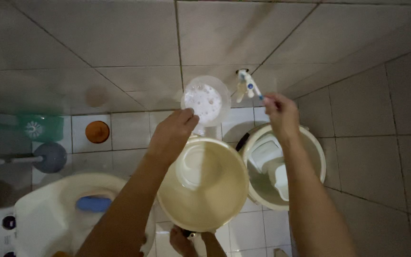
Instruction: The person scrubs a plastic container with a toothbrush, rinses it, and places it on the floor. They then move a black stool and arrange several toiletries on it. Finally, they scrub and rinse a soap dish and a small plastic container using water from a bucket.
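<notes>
container (206, 99), round, clear, perforated, soapy

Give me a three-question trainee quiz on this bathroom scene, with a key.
1. True or false: the right hand is at the handle of the wall tap.
2. What does the left hand hold up near the wall?
A. a round clear lid with spots
B. a blue sponge
C. an orange cup
3. Fill in: the white dipper lies inside the ____ bucket, the one under the right forearm.

Key: 1 true; 2 A, the clear round lid; 3 right-hand, beside the larger cream basin.
</notes>
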